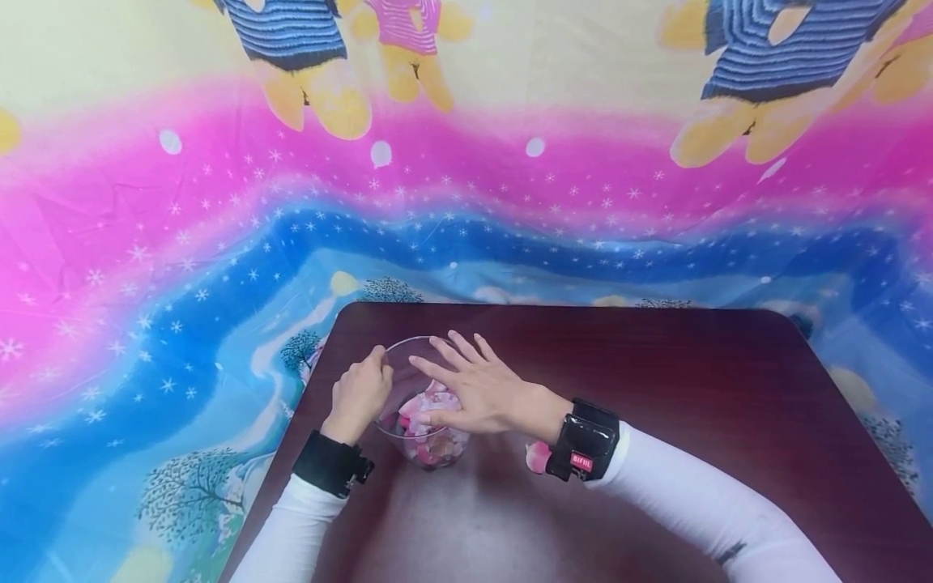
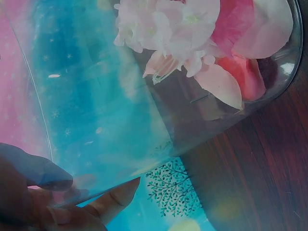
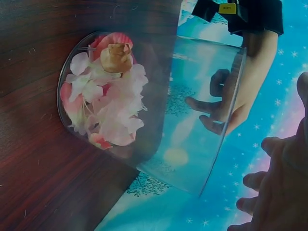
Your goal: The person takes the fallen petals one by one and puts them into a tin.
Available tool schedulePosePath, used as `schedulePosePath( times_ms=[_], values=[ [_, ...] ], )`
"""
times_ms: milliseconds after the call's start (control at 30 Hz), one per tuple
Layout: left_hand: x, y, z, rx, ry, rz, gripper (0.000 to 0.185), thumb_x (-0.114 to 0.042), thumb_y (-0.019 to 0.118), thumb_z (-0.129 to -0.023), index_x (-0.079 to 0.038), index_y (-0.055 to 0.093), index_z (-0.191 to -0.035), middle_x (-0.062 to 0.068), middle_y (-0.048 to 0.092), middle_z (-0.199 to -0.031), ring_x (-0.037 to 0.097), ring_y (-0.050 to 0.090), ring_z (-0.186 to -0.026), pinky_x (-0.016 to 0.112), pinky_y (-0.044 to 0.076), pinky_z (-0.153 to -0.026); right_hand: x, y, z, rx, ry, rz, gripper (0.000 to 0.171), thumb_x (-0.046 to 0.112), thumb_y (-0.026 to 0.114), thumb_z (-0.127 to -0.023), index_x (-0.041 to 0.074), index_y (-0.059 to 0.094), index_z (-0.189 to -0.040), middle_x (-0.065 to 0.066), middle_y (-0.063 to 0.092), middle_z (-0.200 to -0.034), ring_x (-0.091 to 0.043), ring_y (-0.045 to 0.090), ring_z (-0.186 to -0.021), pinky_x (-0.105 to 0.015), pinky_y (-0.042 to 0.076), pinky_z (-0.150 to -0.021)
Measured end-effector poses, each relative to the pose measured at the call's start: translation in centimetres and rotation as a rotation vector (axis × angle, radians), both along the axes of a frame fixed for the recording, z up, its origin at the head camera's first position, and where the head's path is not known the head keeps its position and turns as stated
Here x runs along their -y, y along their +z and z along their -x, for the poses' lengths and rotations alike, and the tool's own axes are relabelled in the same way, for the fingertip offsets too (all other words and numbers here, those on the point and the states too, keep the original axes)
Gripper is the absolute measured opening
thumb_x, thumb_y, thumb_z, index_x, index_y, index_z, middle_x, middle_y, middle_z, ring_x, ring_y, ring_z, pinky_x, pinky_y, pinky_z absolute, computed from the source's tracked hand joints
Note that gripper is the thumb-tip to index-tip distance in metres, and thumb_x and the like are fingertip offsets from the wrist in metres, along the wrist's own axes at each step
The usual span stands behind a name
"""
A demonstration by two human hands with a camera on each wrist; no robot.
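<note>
A dark reddish-brown wooden surface (image 1: 656, 421) carries a clear glass vase (image 1: 419, 405) lying tilted, its long axis running from the petal-filled base near the person to the rim farther off. The left hand (image 1: 359, 395) pinches the rim from the left side; the right hand (image 1: 474, 389) lies flat across the top, fingers straight — holding nothing. Pink and white fabric petals (image 3: 108, 91) crowd the base — one loose pink petal (image 1: 538, 456) rests by the right wrist.

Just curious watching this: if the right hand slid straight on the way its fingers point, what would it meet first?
Probably the far rim of the glass bowl, since the right hand lies above its opening; height is unclear, so it might pass over.
</note>
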State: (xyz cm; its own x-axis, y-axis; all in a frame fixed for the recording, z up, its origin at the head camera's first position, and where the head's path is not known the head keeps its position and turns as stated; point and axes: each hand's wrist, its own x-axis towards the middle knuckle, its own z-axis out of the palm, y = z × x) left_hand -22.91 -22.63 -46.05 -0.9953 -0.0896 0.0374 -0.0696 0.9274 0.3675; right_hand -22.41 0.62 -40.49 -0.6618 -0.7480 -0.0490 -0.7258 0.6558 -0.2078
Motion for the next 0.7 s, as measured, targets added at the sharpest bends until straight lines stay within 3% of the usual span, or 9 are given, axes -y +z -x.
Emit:
schedulePosePath(
  times_ms=[400,700],
  values=[
    [0.0,0.1,0.0,-0.003,-0.004,-0.001,0.016,-0.021,0.048,-0.102,-0.009,0.057,-0.109,0.008,0.054,-0.067,0.023,0.054,-0.057,0.036,0.045,-0.051,-0.7,0.0,0.0,0.015,-0.013,0.006,0.078,0.071,0.041,-0.095,0.036,0.019,-0.161,-0.005,0.014,-0.172,-0.033,0.009,-0.16,-0.059,0.01,-0.125],
    [0.0,0.1,0.0,-0.006,0.01,-0.002,0.012,-0.021,0.048,-0.101,-0.012,0.056,-0.104,0.007,0.055,-0.067,0.026,0.056,-0.061,0.038,0.043,-0.053,-2.6,0.2,1.5,0.02,-0.083,0.047,0.078,0.072,0.04,-0.096,0.035,0.019,-0.162,-0.007,0.016,-0.171,-0.034,0.008,-0.16,-0.058,0.007,-0.126]
  ],
)
